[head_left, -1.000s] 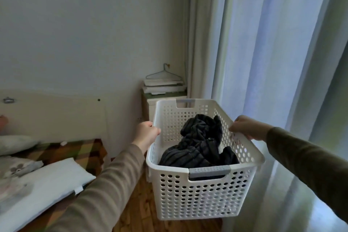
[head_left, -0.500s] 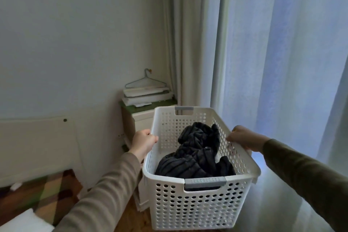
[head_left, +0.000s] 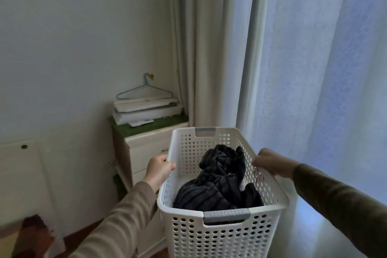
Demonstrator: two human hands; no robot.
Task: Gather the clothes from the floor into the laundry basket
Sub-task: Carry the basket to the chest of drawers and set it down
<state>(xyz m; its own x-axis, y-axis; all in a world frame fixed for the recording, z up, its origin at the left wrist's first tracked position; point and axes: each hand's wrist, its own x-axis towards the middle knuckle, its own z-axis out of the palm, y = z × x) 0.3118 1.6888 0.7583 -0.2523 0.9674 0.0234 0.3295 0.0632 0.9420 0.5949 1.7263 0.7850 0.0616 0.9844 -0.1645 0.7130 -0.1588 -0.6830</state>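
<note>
the main risk, as i judge it, is a tilt: the white laundry basket (head_left: 222, 234) is carried by its thin long rims rather than by the grey end handles, so if one grip slips the load could slide and the basket tip toward the person. a second risk is a bump, since a bedside cabinet (head_left: 144, 153) stands just beyond the left hand and a curtain (head_left: 314, 69) hangs close beyond the right hand. the left hand (head_left: 158, 170) is curled shut over the left rim, and the right hand (head_left: 270, 162) is closed over the right rim, the two well apart. the dark clothes (head_left: 217, 184) lie bunched inside the basket, between the two hands and below them.
</note>
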